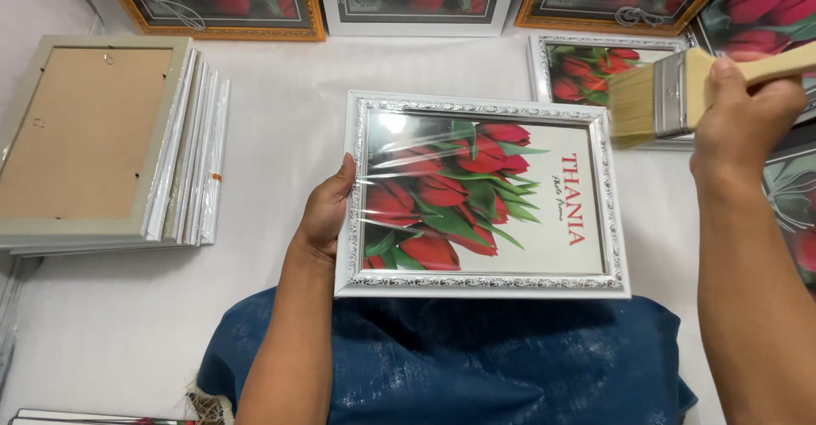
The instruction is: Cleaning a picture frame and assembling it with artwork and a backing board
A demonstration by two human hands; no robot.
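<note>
Left hand (pixel 327 212) grips the silver picture frame (pixel 483 194) by its left edge, resting on lap w/ denim. Right hand (pixel 744 115) closed round paintbrush (pixel 671 93) handle, bristles just above frame's top-right corner. Frame prob. light, stiff, glazing fragile; hold by edges.

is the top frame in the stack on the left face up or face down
Face down: the top frame of the stack shows its brown backing board and hanger, not a picture.

Lighting: bright, even, overhead; you cast only soft shadows on the white table (pixel 280 136). Glare: white streaks across the picture frame (pixel 483 194) glazing. Focus: sharp centre; brush (pixel 659 95) bristles slightly blurred.
</note>
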